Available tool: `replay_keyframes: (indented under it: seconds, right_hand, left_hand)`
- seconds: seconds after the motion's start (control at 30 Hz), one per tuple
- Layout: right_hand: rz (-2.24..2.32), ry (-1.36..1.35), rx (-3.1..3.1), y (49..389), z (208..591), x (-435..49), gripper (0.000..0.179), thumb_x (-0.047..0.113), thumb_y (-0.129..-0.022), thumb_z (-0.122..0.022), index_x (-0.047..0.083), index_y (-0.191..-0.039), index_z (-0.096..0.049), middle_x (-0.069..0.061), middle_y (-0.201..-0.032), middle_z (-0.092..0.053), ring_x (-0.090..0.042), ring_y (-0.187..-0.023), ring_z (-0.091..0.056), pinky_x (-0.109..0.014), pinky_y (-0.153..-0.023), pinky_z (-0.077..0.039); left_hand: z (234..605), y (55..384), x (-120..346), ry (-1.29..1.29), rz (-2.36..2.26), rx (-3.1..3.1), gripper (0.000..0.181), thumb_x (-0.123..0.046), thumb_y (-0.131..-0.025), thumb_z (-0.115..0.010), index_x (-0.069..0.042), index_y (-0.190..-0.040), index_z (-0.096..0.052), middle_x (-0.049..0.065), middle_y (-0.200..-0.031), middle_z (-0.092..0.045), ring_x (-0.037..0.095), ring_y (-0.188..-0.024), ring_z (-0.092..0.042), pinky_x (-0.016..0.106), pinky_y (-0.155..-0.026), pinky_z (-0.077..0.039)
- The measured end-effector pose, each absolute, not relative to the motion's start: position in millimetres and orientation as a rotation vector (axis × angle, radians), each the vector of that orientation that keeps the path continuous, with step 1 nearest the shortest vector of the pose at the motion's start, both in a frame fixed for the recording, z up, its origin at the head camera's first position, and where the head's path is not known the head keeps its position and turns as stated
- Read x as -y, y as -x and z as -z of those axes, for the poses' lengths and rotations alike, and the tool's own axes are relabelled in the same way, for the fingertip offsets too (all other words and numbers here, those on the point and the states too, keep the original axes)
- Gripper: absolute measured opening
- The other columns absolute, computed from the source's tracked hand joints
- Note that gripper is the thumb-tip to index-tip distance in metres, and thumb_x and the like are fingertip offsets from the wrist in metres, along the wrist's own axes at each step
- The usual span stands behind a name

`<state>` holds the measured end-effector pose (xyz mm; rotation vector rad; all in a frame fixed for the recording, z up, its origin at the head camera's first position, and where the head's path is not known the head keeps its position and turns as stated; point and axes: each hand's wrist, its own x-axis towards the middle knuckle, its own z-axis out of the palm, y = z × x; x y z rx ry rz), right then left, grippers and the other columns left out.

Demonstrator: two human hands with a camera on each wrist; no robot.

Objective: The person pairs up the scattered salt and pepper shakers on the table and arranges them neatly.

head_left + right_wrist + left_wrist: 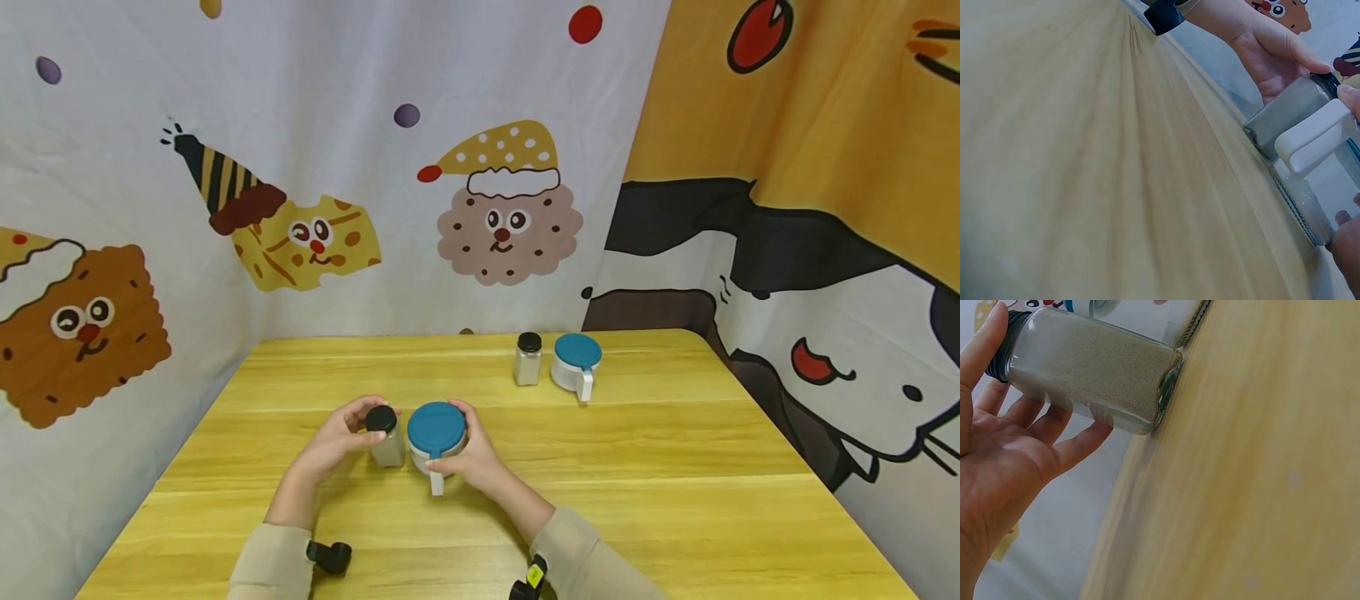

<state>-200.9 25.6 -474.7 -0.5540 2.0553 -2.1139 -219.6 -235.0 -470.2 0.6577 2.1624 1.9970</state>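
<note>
My left hand (pixel 339 440) holds a square glass spice jar (pixel 388 451) by its black lid and upper part. In the left wrist view, greyish-beige powder fills much of the jar (pixel 1094 369), and its base meets the tabletop. Close on its right stands a round clear seasoning pot (pixel 437 429) with a blue lid and a white handle pointing toward me. My right hand (pixel 483 462) grips this pot round its right side, thumb near the handle. The right wrist view shows the white handle (pixel 1310 140) overlapping the jar (pixel 1285 115).
Farther back on the wooden table (pixel 675 467), a second black-lidded spice jar (pixel 528 362) stands left of another blue-lidded pot (pixel 576 367) with a white handle. A cartoon-printed curtain (pixel 337 150) hangs behind the table.
</note>
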Motion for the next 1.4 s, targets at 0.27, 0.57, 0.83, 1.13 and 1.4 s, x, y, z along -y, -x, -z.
replay_keyframes:
  seconds: [0.27, 0.57, 0.83, 1.13, 1.4]
  right_hand:
    - [2.1, 0.582, -2.049, 203, 475, -26, 0.1, -0.004, -0.068, -0.083, 0.001, -0.147, -0.022, -0.021, -0.141, -0.04, -0.037, -0.126, -0.042, -0.052, -0.106, -0.028]
    - [2.084, 0.624, -2.013, 203, 477, -28, 0.105, 0.001, -0.07, -0.084, 0.001, -0.149, -0.015, -0.024, -0.145, -0.034, -0.039, -0.131, -0.035, -0.054, -0.108, -0.021]
    - [2.064, 0.653, -2.002, 202, 477, -30, 0.11, 0.011, -0.072, -0.086, 0.004, -0.152, -0.01, -0.024, -0.147, -0.031, -0.039, -0.133, -0.032, -0.055, -0.109, -0.02]
    - [2.085, 0.699, -2.004, 205, 478, -31, 0.112, 0.015, -0.071, -0.087, 0.0, -0.151, -0.01, -0.025, -0.148, -0.027, -0.039, -0.134, -0.03, -0.054, -0.109, -0.017]
    - [2.12, 0.729, -2.01, 203, 475, -34, 0.112, 0.023, -0.072, -0.086, -0.005, -0.15, -0.011, -0.026, -0.149, -0.023, -0.039, -0.136, -0.025, -0.055, -0.11, -0.012]
  left_hand:
    - [469, 219, 235, -0.638, -2.006, -2.137, 0.044, -0.001, -0.088, -0.068, 0.005, -0.127, -0.049, 0.032, -0.131, -0.049, 0.021, -0.105, -0.056, 0.028, -0.084, -0.049]
    - [467, 219, 235, -0.61, -1.976, -2.14, 0.049, -0.004, -0.087, -0.069, 0.007, -0.129, -0.047, 0.027, -0.132, -0.051, 0.021, -0.107, -0.056, 0.028, -0.085, -0.049]
    - [468, 220, 236, -0.667, -1.984, -2.135, 0.046, -0.001, -0.09, -0.064, 0.002, -0.132, -0.046, 0.027, -0.132, -0.05, 0.019, -0.113, -0.055, 0.028, -0.089, -0.048]
    - [465, 220, 234, -0.717, -1.983, -2.166, 0.051, -0.001, -0.09, -0.064, 0.001, -0.137, -0.043, 0.025, -0.134, -0.05, 0.017, -0.115, -0.054, 0.026, -0.09, -0.046]
    - [460, 220, 232, -0.751, -1.976, -2.265, 0.054, -0.001, -0.092, -0.062, -0.001, -0.141, -0.041, 0.026, -0.136, -0.047, 0.02, -0.121, -0.05, 0.02, -0.096, -0.039]
